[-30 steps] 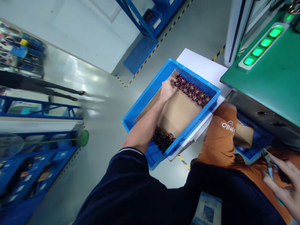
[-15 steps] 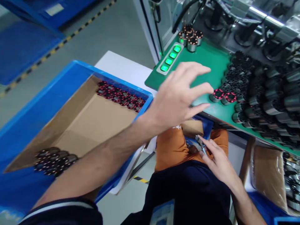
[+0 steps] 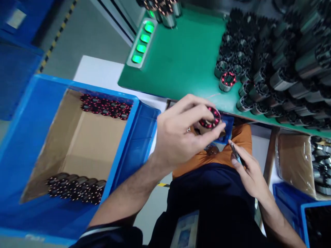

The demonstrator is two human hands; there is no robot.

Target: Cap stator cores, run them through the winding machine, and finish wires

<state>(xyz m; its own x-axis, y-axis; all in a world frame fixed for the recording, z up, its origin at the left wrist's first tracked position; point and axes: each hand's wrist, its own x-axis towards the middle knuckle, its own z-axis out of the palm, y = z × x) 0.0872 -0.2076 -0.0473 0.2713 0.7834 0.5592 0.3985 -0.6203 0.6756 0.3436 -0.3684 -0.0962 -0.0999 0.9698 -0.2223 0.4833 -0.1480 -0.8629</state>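
Note:
My left hand (image 3: 181, 131) is closed around a motor stator (image 3: 210, 119), a short metal cylinder with reddish wire ends around its rim. It is held in the air in front of the green bench top's (image 3: 191, 51) near edge. Lower right, over my lap, my right hand (image 3: 249, 168) grips small pliers (image 3: 236, 153) with a blue handle, their jaws pointing up and left. Another stator with a red-lit rim (image 3: 227, 82) stands on the bench at the front corner of the dense group of dark stators (image 3: 256, 62).
On the left, a blue bin (image 3: 126, 137) holds a cardboard liner (image 3: 90, 137) and two rows of stators. Green-lit buttons (image 3: 141, 48) and copper-topped stators (image 3: 168, 15) are at the bench's back left. A small blue box (image 3: 227, 127) sits below the bench edge.
My left hand has closed on one of the two red-rimmed stators and brought it off the bench toward me. The right hand still holds the pliers, now turned slightly. The camera view has shifted.

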